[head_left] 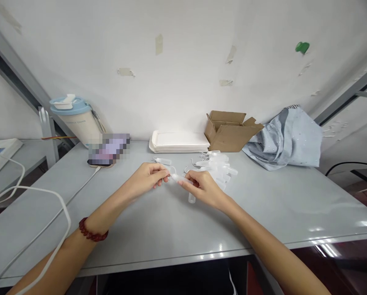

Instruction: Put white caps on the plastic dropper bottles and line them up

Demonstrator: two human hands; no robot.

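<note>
Head camera view: two bare hands meet above a grey table [159,233]. Between them is a small translucent white tube [177,178], its long axis nearly level, slanting slightly down to the right; its narrow end points left toward the left hand [149,176]. Thumb and fingers of the right hand [203,186] pinch its body. The left fingertips are pinched together at the narrow end; exactly what they grip cannot be told. Similar tubes [217,166] lie heaped, pointing various ways, just beyond the right hand.
</note>
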